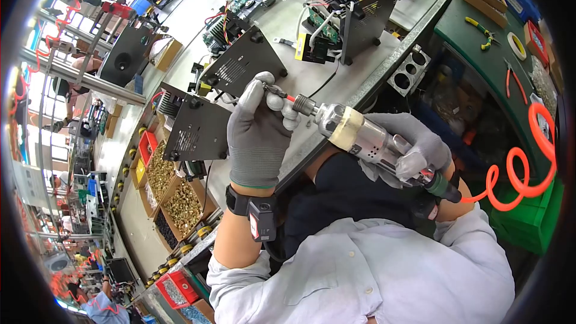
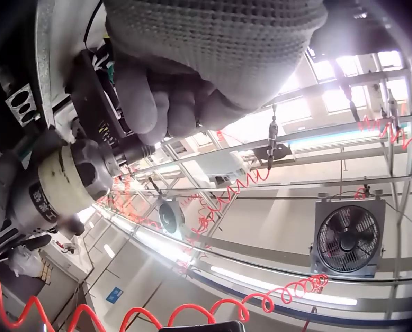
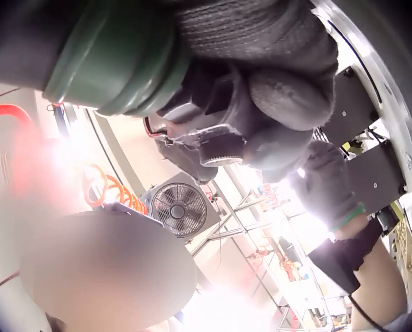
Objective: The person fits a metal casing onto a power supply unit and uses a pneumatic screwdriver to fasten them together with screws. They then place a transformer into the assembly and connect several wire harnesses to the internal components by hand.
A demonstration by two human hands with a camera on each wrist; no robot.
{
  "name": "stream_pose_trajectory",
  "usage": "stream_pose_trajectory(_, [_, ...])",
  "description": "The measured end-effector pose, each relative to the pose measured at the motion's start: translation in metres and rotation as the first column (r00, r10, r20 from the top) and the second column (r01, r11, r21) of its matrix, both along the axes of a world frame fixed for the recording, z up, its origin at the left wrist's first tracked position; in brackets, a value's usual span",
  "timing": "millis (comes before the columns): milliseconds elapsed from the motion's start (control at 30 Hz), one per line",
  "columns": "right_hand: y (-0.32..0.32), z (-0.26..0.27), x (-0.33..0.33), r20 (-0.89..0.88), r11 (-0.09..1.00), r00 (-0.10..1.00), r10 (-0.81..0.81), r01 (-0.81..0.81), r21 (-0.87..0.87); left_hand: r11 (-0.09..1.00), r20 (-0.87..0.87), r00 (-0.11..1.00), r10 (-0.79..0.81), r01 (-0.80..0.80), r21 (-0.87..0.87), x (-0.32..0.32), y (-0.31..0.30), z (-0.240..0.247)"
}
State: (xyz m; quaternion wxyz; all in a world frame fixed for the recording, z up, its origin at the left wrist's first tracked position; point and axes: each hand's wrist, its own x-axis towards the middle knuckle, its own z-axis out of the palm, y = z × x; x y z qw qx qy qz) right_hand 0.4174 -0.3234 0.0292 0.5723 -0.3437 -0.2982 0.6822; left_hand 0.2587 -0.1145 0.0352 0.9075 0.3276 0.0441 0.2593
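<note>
My gloved right hand [image 1: 420, 144] grips a silver air screwdriver [image 1: 366, 141] with a cream band round its body. Its dark chuck [image 1: 305, 105] and red-collared bit [image 1: 290, 98] point to the upper left. The gloved left hand [image 1: 261, 123] has its fingers curled at the far end of the bit, pinching its metal tip; cannot tell whether a screw is there too. In the left wrist view the fingers [image 2: 182, 114] close in beside the chuck. Just beyond the left hand stand black perforated panels [image 1: 247, 63] with electronics attached.
Another black panel [image 1: 201, 127] stands left of the left hand, near bins of brass-coloured fasteners [image 1: 183, 207]. A metal bench edge [image 1: 372, 87] runs diagonally. The coiled orange air hose [image 1: 516, 168] hangs at the right, beside a green-topped table [image 1: 462, 30] holding pliers [image 1: 481, 31].
</note>
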Motion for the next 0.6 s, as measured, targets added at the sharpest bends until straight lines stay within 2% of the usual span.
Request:
stream_pose_trajectory(67, [0.001,-0.001,-0.004,-0.072,0.999,0.997,-0.017,0.015,-0.028,1.0,0.015,1.0,-0.018,0.018,-0.025,0.0,-0.001,-0.002])
stream_pose_trajectory(100, [0.001,-0.002,-0.006,-0.138,0.998,0.99,-0.035,0.027,-0.061,0.999,0.014,1.0,0.008,-0.009,0.033,0.001,0.0,-0.004])
stream_pose_trajectory(167, [-0.002,-0.002,-0.007,-0.118,0.998,0.992,-0.053,0.048,-0.043,0.995,0.014,0.999,0.032,-0.033,0.09,0.002,-0.001,-0.004])
stream_pose_trajectory(233, [-0.003,-0.003,-0.009,-0.1,0.998,0.993,-0.068,0.065,-0.024,0.962,-0.139,0.975,0.176,-0.14,0.235,0.0,-0.001,0.002])
stream_pose_trajectory(267, [-0.002,-0.004,-0.01,0.048,0.993,0.992,-0.115,0.114,0.022,0.962,-0.139,0.974,0.176,-0.14,0.235,-0.001,-0.002,0.003])
stream_pose_trajectory(300, [0.0,-0.004,-0.011,0.193,0.985,0.967,-0.165,0.153,0.076,0.951,-0.211,0.955,0.208,-0.147,0.272,-0.002,-0.002,0.005])
stream_pose_trajectory(333, [0.0,0.0,-0.011,0.191,0.985,0.968,-0.163,0.151,0.078,0.939,-0.281,0.929,0.241,-0.15,0.31,-0.003,-0.001,0.007])
stream_pose_trajectory(400, [-0.001,0.007,-0.01,0.337,0.987,0.928,-0.159,0.156,0.034,0.939,-0.316,0.918,0.24,-0.138,0.314,-0.004,-0.002,0.009])
stream_pose_trajectory(433, [0.0,0.005,-0.01,0.335,0.987,0.929,-0.159,0.156,0.034,0.941,-0.349,0.907,0.236,-0.124,0.316,-0.005,-0.002,0.01])
stream_pose_trajectory(467, [0.001,-0.001,-0.009,0.289,0.985,0.942,-0.169,0.156,0.068,0.941,-0.352,0.906,0.235,-0.122,0.316,-0.004,-0.003,0.008])
stream_pose_trajectory(533, [0.002,-0.009,-0.007,0.239,0.982,0.954,-0.182,0.161,0.102,0.978,-0.121,0.982,0.144,-0.123,0.17,-0.001,-0.004,0.003])
stream_pose_trajectory(600, [0.004,-0.016,-0.004,-0.136,0.999,0.991,-0.009,0.016,0.051,0.967,-0.111,0.984,0.142,-0.113,0.228,0.002,-0.003,0.003])
